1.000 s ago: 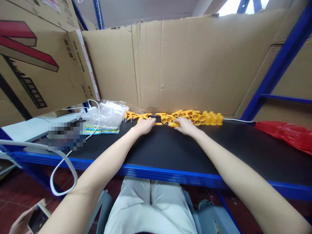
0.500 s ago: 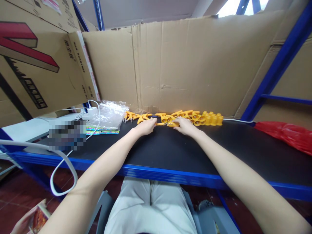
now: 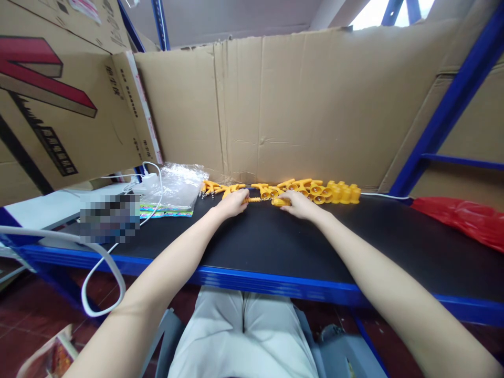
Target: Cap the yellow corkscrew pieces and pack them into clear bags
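My left hand (image 3: pixel 233 205) is closed around one end of a thin yellow twisted rod (image 3: pixel 255 199), which sticks out to the right from its fingers. My right hand (image 3: pixel 299 205) has its fingers closed on a yellow plastic piece (image 3: pixel 279 201), whose left end shows; the rest is hidden by the fingers. The rod's tip and this piece lie close together between the hands. Just behind are several yellow cup-ended pieces (image 3: pixel 265 192). Left of them, yellow branched pieces (image 3: pixel 210 186) lie with small metal spirals. Yellow cup-shaped parts (image 3: pixel 344 192) stand packed together on the right.
Clear plastic bags (image 3: pixel 173 189) lie left on the black tabletop (image 3: pixel 271 247). A white cable (image 3: pixel 118 278) loops over the blue front edge. A red plastic bag (image 3: pixel 460 215) lies at right, and a cardboard wall (image 3: pixel 315 105) rises behind. Another person's hand (image 3: pixel 39 359) shows low left.
My left hand has shifted slightly left and down, so more of the rod shows. My right hand has stayed almost in place, with slightly more of its yellow piece visible.
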Motion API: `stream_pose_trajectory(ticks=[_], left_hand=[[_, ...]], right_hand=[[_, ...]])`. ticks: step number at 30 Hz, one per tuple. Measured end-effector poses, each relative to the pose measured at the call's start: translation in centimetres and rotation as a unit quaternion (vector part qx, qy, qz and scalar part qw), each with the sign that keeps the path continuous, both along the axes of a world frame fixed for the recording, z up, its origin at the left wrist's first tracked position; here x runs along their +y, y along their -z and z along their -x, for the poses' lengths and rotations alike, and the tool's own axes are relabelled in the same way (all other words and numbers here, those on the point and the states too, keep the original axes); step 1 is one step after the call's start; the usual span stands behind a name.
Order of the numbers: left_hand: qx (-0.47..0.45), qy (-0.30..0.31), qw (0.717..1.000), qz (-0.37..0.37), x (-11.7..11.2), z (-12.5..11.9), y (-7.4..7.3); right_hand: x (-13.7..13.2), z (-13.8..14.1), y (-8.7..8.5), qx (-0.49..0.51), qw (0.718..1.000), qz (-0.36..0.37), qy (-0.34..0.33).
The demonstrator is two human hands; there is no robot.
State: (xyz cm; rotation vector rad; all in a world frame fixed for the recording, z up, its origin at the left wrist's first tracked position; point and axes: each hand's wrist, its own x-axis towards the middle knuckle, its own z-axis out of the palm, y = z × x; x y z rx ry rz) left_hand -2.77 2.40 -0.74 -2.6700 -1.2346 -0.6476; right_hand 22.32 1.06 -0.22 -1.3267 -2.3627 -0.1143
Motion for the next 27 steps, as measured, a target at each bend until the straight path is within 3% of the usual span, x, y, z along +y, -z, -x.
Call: stream_pose_trajectory(ticks=[9,17,21,27], left_hand=[[0.009,-0.011,1.000,-0.009,0.0,0.1,0.0],[-0.011,0.018,0.999,-0.049,-1.6,-1.1,-0.6],[-0.053,-0.014,0.997,-0.056,-1.8,-1.3,-0.7],[-0.019,-0.070,0.997,-0.005,-1.8,-1.0,-0.7]], right_hand=[[0.0,-0.4,-0.3,0.000,0.999,-0.008,0.032],[-1.0,1.0,-0.4,0.021,0.998,-0.031,-0.050],[-1.4,1.3,-0.5,0.030,0.997,-0.038,-0.056],[-1.0,1.3,-0.1,0.059,0.996,-0.010,-0.072]])
